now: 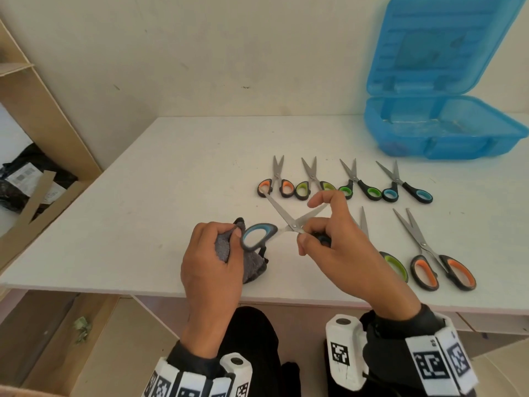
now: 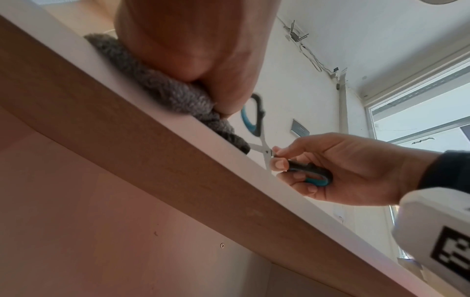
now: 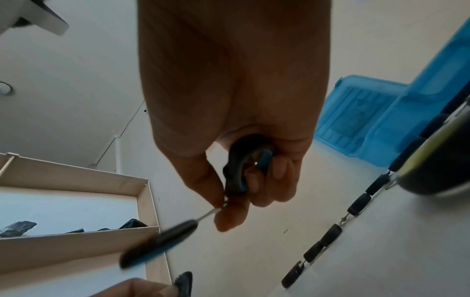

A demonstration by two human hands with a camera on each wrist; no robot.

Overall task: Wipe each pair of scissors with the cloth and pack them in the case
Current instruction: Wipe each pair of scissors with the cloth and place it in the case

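Observation:
My right hand holds a blue-handled pair of scissors spread wide above the white table. It pinches near the pivot, with the small loop inside its curled fingers. The large loop points toward my left hand, which grips a bunched grey cloth resting near the table's front edge. The blades point away from me. The open blue case stands at the back right. The left wrist view shows the cloth under my palm.
Several small scissors lie in a row mid-table. Nearer, a large orange-handled pair and a green-handled pair, partly hidden by my right hand. A wooden shelf with black bags stands left. The table's front edge is close.

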